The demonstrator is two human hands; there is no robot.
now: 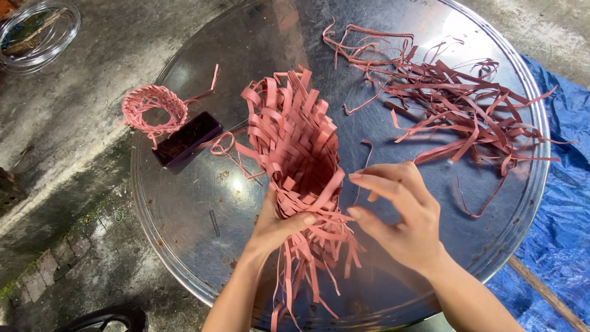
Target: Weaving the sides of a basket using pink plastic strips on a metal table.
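Observation:
A half-woven basket (295, 147) of pink strips lies on its side on a round metal tray (184, 203), loose strip ends hanging toward me. My left hand (273, 227) grips its lower woven edge, thumb on top. My right hand (402, 212) hovers just right of the basket, fingers spread and pointing at the weave, holding nothing that I can see. A heap of loose pink strips (455, 104) covers the tray's far right.
A small woven pink ring (153, 109) sits at the tray's left edge beside a dark rectangular phone-like object (186, 139). A clear round container (38, 34) stands on the concrete floor at top left. A blue tarp (562, 203) lies to the right.

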